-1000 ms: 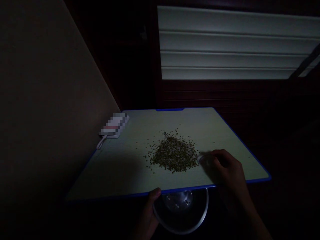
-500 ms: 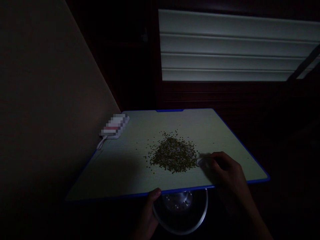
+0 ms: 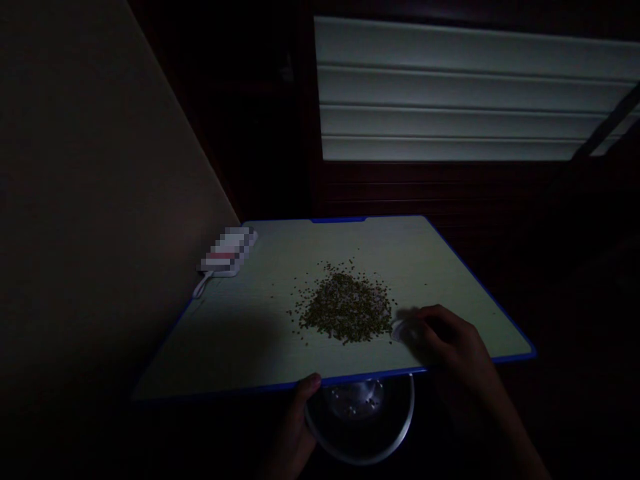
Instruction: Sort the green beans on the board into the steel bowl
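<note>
A loose heap of small green-brown seeds or beans (image 3: 347, 308) lies on the pale board (image 3: 280, 253) with a blue rim. At the heap's right edge, my right hand (image 3: 453, 337) is closed on a small spoon (image 3: 397, 329), its pale bowl touching the board beside the outer grains. My left hand (image 3: 300, 423) grips a metal bowl (image 3: 407, 427) by its left side, with the thumb at the board's front edge. The bowl is just under that edge, and several small bits show inside it. Dim light hides most of the left fingers.
A white phone-like device (image 3: 233, 252), partly blurred out, lies at the board's left edge with a strap (image 3: 200, 287). A wall (image 3: 100, 200) rises on the left. Behind the board stands a dark wooden cabinet with a pale slatted panel (image 3: 450, 100).
The spoon has shifted very slightly downward at the heap's right edge. My left hand still holds the bowl in nearly the same place, and the whole view has moved a little.
</note>
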### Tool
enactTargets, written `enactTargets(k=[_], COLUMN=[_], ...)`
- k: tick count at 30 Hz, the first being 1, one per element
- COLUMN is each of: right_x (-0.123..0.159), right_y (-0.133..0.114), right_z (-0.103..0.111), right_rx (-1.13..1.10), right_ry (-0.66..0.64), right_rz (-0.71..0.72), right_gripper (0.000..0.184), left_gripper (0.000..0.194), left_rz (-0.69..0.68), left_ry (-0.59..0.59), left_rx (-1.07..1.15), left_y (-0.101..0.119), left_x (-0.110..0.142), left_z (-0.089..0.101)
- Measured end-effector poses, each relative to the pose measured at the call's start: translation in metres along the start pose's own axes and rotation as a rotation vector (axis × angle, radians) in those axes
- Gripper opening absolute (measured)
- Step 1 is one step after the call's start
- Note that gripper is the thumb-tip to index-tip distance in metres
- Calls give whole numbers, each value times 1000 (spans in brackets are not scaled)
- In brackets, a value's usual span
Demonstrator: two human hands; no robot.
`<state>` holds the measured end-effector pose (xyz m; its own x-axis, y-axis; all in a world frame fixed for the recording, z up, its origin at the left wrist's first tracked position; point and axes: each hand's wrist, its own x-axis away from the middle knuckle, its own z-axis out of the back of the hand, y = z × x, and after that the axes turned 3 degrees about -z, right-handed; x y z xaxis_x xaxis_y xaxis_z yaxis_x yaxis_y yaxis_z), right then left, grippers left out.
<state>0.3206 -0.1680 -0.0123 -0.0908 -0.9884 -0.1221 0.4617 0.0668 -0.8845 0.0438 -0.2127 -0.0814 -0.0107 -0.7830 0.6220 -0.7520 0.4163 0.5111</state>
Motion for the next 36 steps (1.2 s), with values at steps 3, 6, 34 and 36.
enactTargets(k=[3, 6, 34, 36], right_x=[1, 0, 3, 7], right_y=[-2, -7, -9, -6], right_z=[-4, -7, 3, 6], right_rx=[45, 49, -65, -64], right_ry=[-50, -97, -124, -136], right_rz=[19, 68, 21, 4], right_gripper=[17, 17, 20, 17], left_gripper=[9, 10, 6, 7], left_rz=[15, 31, 7, 19], left_ry=[3, 24, -13, -9], left_rx=[-18, -35, -23, -41], left_y=[0, 0, 3, 3], left_x=[0, 0, 3, 2], left_z=[0, -2, -5, -4])
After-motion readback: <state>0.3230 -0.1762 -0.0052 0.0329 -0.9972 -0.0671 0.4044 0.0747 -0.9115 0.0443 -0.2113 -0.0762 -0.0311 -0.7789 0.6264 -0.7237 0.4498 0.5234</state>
